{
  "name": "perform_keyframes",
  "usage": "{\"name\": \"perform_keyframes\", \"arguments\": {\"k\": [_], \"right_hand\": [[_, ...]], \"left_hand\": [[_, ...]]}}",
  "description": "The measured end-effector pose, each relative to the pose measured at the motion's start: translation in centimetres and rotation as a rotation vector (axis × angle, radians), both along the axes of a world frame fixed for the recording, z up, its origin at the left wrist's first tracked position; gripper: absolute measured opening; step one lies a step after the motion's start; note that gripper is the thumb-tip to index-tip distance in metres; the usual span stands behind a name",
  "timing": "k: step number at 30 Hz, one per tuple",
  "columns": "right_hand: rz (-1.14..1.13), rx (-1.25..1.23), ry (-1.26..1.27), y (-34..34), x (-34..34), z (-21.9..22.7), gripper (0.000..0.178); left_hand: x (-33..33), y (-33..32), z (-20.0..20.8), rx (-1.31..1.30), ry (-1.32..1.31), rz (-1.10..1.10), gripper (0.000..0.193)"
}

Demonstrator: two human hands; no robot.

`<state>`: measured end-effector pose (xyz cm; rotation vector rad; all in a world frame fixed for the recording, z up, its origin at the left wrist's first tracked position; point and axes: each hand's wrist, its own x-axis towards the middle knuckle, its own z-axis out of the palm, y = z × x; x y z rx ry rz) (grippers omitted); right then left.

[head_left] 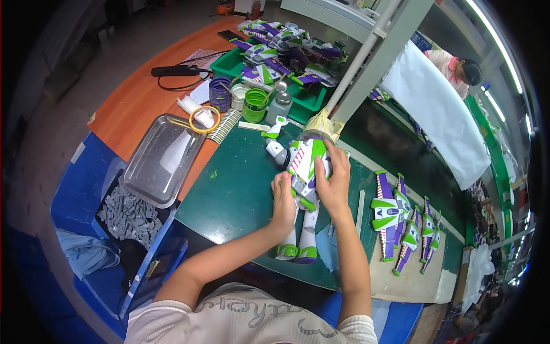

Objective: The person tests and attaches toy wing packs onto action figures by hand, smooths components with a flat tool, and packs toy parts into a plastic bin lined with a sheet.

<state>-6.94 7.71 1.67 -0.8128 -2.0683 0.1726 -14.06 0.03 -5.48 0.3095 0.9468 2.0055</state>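
A white, green and purple toy space figure (307, 153) lies on the green work table (232, 172), its legs pointing toward me. My left hand (282, 202) grips the figure's side near the waist. Wrapped over the upper body from the other side is my right hand (334, 178). Both hands are closed on the toy. One of its arms (275, 135) stretches out to the far left. Several winged toy backpacks (391, 212) in the same colours lie to the right on a beige board (401, 281).
Paint jars, one purple (219, 94) and one green (255, 106), stand at the back beside a metal-topped bottle (280, 103). Behind them a green crate (229, 63) is heaped with winged parts. A metal tray (166, 160) sits left, above grey pieces (129, 215). A post (378, 63) rises behind.
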Motion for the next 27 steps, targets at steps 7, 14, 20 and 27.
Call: {"name": "perform_keyframes", "arguments": {"k": [7,14,20,27], "right_hand": [[0.057,-0.094,-0.144,2.7,0.0,0.0,0.038],[-0.058,-0.034,-0.261,3.8,-1.0,-0.2,0.033],[-0.100,-0.137,-0.164,4.1,-1.3,0.1,0.033],[-0.157,-0.155,-0.178,4.1,-1.6,-0.1,0.032]], "left_hand": [[-4.5,1.9,-0.7,-0.020,-0.058,0.019,0.036],[-6.3,7.6,-4.1,0.047,0.052,-0.343,0.054],[-6.5,7.3,-3.5,0.066,0.100,-0.340,0.048],[-6.7,7.2,-4.3,0.048,0.100,-0.272,0.035]]}}
